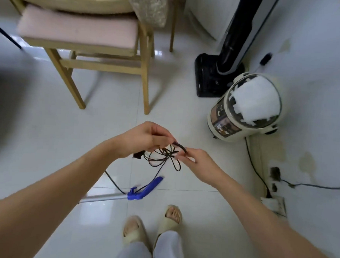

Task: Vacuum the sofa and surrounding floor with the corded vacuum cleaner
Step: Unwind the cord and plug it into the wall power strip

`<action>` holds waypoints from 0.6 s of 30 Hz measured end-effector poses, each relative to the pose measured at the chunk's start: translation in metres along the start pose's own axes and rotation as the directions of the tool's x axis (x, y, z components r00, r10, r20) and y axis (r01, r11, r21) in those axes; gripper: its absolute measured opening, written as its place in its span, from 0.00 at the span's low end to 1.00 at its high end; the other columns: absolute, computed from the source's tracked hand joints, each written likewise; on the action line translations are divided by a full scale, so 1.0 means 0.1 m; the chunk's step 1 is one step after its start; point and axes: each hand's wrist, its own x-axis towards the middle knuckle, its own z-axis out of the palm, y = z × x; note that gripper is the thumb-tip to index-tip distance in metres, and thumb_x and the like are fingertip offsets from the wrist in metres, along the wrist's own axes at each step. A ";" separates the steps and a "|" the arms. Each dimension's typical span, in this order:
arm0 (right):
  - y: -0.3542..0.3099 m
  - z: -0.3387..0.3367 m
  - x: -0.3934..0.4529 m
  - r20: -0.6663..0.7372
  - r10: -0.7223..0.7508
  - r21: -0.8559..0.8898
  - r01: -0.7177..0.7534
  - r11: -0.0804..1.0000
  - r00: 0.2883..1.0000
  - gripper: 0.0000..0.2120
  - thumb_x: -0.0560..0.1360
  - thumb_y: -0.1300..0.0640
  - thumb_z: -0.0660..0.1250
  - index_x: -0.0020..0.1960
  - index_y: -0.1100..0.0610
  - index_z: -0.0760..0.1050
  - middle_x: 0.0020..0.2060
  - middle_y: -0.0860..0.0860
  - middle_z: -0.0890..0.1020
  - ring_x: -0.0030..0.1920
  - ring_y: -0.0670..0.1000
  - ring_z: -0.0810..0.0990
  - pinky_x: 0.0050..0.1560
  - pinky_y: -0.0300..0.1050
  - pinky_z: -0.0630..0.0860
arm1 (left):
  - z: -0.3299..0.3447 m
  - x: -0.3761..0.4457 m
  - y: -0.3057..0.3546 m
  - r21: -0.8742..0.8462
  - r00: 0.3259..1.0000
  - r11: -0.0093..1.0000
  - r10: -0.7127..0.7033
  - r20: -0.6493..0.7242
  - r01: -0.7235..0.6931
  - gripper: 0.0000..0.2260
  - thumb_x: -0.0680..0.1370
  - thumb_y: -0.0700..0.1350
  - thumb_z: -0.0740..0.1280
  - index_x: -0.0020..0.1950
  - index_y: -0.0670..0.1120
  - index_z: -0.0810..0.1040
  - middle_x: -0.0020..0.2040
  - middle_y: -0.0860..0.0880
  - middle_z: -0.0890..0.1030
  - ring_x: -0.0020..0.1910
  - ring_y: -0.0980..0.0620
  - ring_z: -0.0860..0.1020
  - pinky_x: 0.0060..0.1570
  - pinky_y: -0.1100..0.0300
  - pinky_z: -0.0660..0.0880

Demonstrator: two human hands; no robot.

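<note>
**Both hands busy with a tangle of black cord above the tiles**

The person stands on the white tiled floor (48,123) in pale slippers (153,225), arms held out in front. The left hand (145,139) grips a bundle of thin black cord (164,158), its fingers (161,133) curled down over the top of the loops. The right hand (197,161) meets it from the other side, its fingertips (180,157) pinching a strand of the same cord just beside the left hand. Several loose loops hang below the two hands, and a dark plug (137,155) sticks out under the left wrist.

From the bundle one length of cord drops down to the blue handle (145,190) of the vacuum cleaner, which lies on the floor just ahead of the feet; its silver tube (101,198) runs off to the left behind the left forearm.

A wooden chair (102,63) with a pink cushion (78,31) stands further off, tucked under a round table edge. To the right, against the wall, an upright black floor cleaner (224,59) rests in its dock, with a cream-coloured round appliance (246,108) beside it. A separate cord from that appliance runs along the wall to a power strip (274,205) on the floor.
</note>
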 end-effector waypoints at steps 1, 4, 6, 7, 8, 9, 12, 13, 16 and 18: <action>-0.07 -0.08 -0.11 -0.017 0.011 -0.026 -0.011 1.000 1.000 0.10 0.81 0.56 0.61 0.47 0.59 0.79 0.37 0.47 0.81 0.38 0.44 0.77 0.40 0.34 0.68 | -0.03 -0.07 0.12 -0.025 1.000 0.999 0.029 -0.005 -0.029 0.07 0.79 0.40 0.65 0.48 0.41 0.84 0.28 0.51 0.66 0.26 0.56 0.60 0.26 0.67 0.59; -0.30 -0.37 -0.40 -0.149 0.046 -0.190 -0.075 0.979 0.988 0.14 0.82 0.55 0.57 0.41 0.58 0.74 0.29 0.45 0.73 0.31 0.42 0.72 0.35 0.35 0.67 | -0.06 -0.25 0.38 0.009 0.992 0.999 0.031 -0.124 -0.030 0.07 0.78 0.43 0.67 0.48 0.44 0.85 0.27 0.53 0.66 0.28 0.56 0.61 0.28 0.67 0.59; -0.49 -0.54 -0.54 -0.271 0.009 -0.294 -0.092 0.951 0.963 0.16 0.82 0.52 0.58 0.38 0.57 0.70 0.30 0.48 0.75 0.33 0.50 0.74 0.37 0.46 0.70 | -0.01 -0.35 0.45 0.133 0.965 0.991 0.014 -0.262 0.022 0.08 0.79 0.46 0.67 0.45 0.48 0.85 0.27 0.56 0.69 0.28 0.56 0.64 0.29 0.65 0.60; -0.58 -0.62 -0.64 -0.333 -0.020 -0.274 -0.076 0.959 0.943 0.16 0.81 0.51 0.59 0.37 0.56 0.69 0.29 0.49 0.74 0.32 0.50 0.73 0.36 0.48 0.69 | 0.02 -0.40 0.50 0.163 0.941 0.986 0.021 -0.339 0.037 0.09 0.79 0.48 0.66 0.43 0.50 0.84 0.27 0.56 0.71 0.28 0.57 0.65 0.29 0.66 0.61; -0.68 -0.68 -0.76 -0.369 -0.030 -0.211 -0.052 0.976 0.929 0.16 0.80 0.51 0.61 0.35 0.54 0.67 0.28 0.49 0.72 0.30 0.49 0.70 0.34 0.48 0.67 | 0.05 -0.47 0.58 0.146 0.910 0.989 0.036 -0.413 0.027 0.09 0.80 0.48 0.65 0.42 0.50 0.83 0.27 0.57 0.71 0.26 0.58 0.66 0.29 0.67 0.61; -0.71 -0.70 -0.87 -0.363 -0.004 -0.167 -0.060 0.984 0.932 0.17 0.80 0.52 0.62 0.33 0.53 0.65 0.27 0.49 0.71 0.30 0.49 0.69 0.33 0.47 0.66 | 0.06 -0.52 0.65 0.090 0.873 0.996 0.038 -0.486 0.006 0.10 0.80 0.48 0.65 0.42 0.49 0.82 0.24 0.57 0.70 0.24 0.59 0.66 0.28 0.68 0.61; -0.75 -0.64 -1.20 -0.084 0.333 -0.349 -0.341 0.873 0.939 0.18 0.82 0.52 0.57 0.34 0.54 0.65 0.36 0.55 0.76 0.40 0.55 0.77 0.37 0.46 0.69 | 0.07 -0.62 0.92 0.076 0.792 0.997 0.024 -0.610 0.029 0.10 0.81 0.46 0.63 0.44 0.46 0.82 0.25 0.52 0.63 0.20 0.57 0.61 0.23 0.65 0.59; -0.82 -0.65 -1.31 -0.137 0.374 -0.361 -0.397 0.843 0.917 0.18 0.83 0.52 0.55 0.36 0.56 0.68 0.39 0.57 0.78 0.45 0.58 0.79 0.39 0.46 0.67 | 0.11 -0.66 1.03 0.127 0.796 0.989 0.020 -0.605 0.071 0.11 0.81 0.45 0.61 0.46 0.45 0.82 0.26 0.50 0.64 0.22 0.55 0.63 0.23 0.63 0.60; -1.20 -0.81 -1.45 -0.653 0.132 -0.080 -0.241 0.967 0.746 0.15 0.83 0.55 0.54 0.48 0.62 0.75 0.40 0.54 0.78 0.42 0.55 0.77 0.40 0.44 0.65 | 0.30 -0.71 1.20 0.175 0.793 0.978 0.014 -0.610 0.118 0.13 0.83 0.46 0.56 0.46 0.44 0.78 0.29 0.49 0.70 0.31 0.46 0.70 0.29 0.60 0.64; -1.43 -0.82 -1.57 -0.703 0.015 -0.175 -0.194 0.965 0.711 0.14 0.83 0.55 0.54 0.51 0.62 0.75 0.42 0.54 0.80 0.41 0.55 0.77 0.41 0.46 0.69 | 0.46 -0.74 1.25 0.274 0.828 0.952 0.041 -0.559 0.138 0.13 0.83 0.45 0.54 0.46 0.43 0.76 0.34 0.48 0.73 0.37 0.44 0.73 0.35 0.58 0.67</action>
